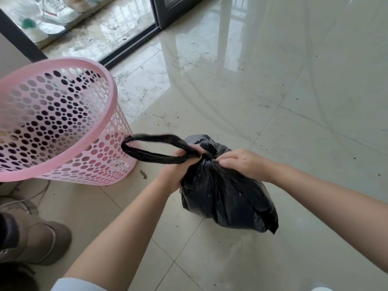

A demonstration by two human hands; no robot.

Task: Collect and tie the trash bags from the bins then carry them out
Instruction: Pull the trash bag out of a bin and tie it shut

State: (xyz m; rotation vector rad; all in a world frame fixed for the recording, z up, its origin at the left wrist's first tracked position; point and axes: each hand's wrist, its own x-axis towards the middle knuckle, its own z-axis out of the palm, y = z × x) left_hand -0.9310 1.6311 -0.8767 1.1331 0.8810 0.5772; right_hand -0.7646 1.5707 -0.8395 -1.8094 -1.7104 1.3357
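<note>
Glossy cream floor tiles (294, 127) are catching window reflections across the right and far side, with dark specks and grit (143, 173) lying scattered near the middle. A tan boot (39, 240) is sitting at the near left, a thin cable (39, 192) trailing just beyond it. Far left, white sneakers (56, 14) are standing behind the dark sliding-door track (134, 44).

The bag's (226, 194) contents are hidden by black plastic, and its knot is covered by the left hand (178, 166) and right hand (243, 164). The pink bin (63, 122) is cut off at the left edge. A boot (31, 240) is partly cropped. Shoes (56, 15) behind the glass look blurred.
</note>
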